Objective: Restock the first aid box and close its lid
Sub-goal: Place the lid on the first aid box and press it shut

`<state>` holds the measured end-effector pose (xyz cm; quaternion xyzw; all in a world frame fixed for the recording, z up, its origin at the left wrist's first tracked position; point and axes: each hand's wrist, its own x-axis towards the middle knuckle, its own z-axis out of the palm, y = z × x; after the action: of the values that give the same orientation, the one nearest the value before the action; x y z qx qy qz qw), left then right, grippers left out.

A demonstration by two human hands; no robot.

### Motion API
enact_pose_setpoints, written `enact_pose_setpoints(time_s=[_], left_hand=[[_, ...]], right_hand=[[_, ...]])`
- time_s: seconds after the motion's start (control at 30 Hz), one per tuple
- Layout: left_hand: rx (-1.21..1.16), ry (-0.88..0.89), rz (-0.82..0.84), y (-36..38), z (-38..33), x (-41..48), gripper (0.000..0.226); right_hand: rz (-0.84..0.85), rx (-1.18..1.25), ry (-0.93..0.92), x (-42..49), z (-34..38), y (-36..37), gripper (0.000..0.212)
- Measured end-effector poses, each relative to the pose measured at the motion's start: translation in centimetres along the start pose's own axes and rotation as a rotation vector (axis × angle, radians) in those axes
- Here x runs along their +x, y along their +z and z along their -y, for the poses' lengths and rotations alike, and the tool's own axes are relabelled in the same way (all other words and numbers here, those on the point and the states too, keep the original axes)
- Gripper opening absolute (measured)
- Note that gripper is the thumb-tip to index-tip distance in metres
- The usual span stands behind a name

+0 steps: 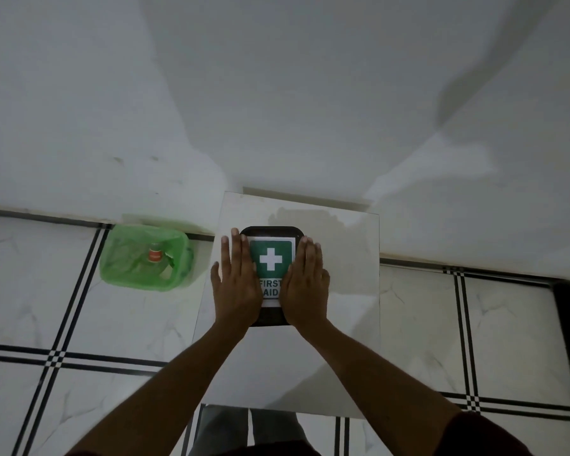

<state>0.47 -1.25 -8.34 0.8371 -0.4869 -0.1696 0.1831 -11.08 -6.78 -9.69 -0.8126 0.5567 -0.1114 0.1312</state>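
A black first aid box (270, 232) sits on a small white table (343, 324), its lid down. The lid carries a green label with a white cross and the words FIRST AID. My left hand (236, 284) lies flat on the left side of the lid, fingers stretched out and apart. My right hand (306, 284) lies flat on the right side in the same way. Both palms rest on top of the box and neither hand grips anything. The box's contents are hidden under the lid.
A bin lined with a green bag (145, 258) stands on the tiled floor left of the table and holds a bottle with a red label (154, 255). A white wall rises right behind the table. My legs show under the table's near edge.
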Motion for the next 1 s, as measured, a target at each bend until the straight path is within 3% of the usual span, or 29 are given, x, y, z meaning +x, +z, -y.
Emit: enact_pose_setpoints(time_s=[0.1,0.23,0.37,0.47,0.63,0.7,0.8,1.0], left_hand=[[-0.014,0.016,0.064,0.2,0.3,0.0,0.065],[-0.083,-0.006,0.100,0.3,0.6,0.3,0.067],[-0.137,-0.020,0.107,0.3,0.6,0.5,0.061],[-0.147,0.004,0.097,0.1,0.6,0.7,0.060],[-0.045,0.042,0.034,0.0,0.7,1.3,0.062],[-0.034,0.001,0.023,0.1,0.0,1.2,0.061],[-0.054,-0.038,0.029,0.0,-0.9,1.1,0.059],[0.187,0.089,0.067,0.8,-0.5,1.8,0.058]], right_hand=[[0.072,0.013,-0.146,0.5,-0.6,0.4,0.074],[0.101,0.098,-0.169,0.6,-0.7,0.7,0.082],[0.154,0.209,-0.134,1.0,-0.6,0.5,0.084],[0.166,0.162,-0.183,1.3,-0.7,0.1,0.076],[0.130,0.174,-0.065,3.3,0.2,-0.6,0.054],[0.131,0.174,-0.048,3.3,0.4,-0.3,0.061],[0.125,0.179,-0.076,2.8,0.6,-0.1,0.066],[0.129,0.055,-0.250,3.7,0.5,-0.1,0.065]])
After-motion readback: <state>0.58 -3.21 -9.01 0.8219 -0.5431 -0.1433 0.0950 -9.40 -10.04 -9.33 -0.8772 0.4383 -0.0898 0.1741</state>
